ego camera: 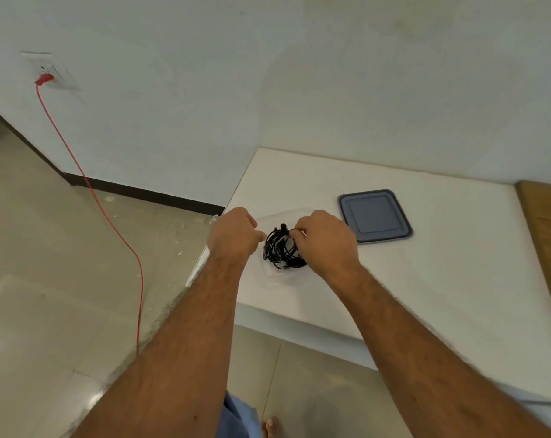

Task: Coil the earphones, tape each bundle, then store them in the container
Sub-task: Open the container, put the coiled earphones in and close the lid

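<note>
A black tangle of coiled earphones [282, 251] lies in a clear, hard-to-see container [274, 273] near the left corner of the white table [425, 279]. My right hand [326, 240] is over the right side of the pile, its fingers pinching a black cable at the top. To the left of the pile is my left hand [236, 232], fingers curled, knuckles up; whether it holds anything is hidden. The container's grey-blue lid [375, 216] lies flat to the right, apart from both hands.
The table's left corner and front edge are close to my forearms. A red cable [109, 216] hangs from a wall socket [48, 71] down to the tiled floor at the left. A wooden surface [546, 235] borders the table at the right.
</note>
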A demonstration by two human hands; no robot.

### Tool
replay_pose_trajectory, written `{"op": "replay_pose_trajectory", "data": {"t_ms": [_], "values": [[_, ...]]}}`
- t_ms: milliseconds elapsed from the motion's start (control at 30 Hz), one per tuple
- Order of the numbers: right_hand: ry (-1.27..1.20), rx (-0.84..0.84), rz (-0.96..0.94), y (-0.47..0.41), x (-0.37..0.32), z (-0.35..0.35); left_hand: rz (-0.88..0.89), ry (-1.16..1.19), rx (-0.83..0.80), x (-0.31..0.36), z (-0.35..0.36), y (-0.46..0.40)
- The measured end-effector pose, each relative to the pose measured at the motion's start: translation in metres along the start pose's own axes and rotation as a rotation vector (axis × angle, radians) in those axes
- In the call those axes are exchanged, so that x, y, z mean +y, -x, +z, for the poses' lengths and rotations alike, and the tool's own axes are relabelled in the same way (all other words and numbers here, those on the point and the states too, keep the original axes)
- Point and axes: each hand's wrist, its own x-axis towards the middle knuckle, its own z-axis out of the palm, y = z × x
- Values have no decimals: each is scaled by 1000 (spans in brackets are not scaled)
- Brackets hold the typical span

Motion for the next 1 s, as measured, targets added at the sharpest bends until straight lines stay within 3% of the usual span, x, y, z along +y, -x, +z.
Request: {"op": "replay_pose_trajectory", "data": {"t_ms": [167, 367, 567, 767, 1000], "values": [[23, -73, -35, 4, 7, -2, -24, 57, -62, 0, 4, -3], [-115, 65, 94, -2, 52, -14, -23, 119, -46, 2, 8, -5], [125, -224, 210, 9, 119, -10, -3, 191, -67, 12, 15, -7], [216, -64, 174, 29, 133, -7, 34, 231, -114, 25, 24, -3], [315, -17, 67, 62, 157, -10, 69, 262, -183, 36, 35, 4]]}}
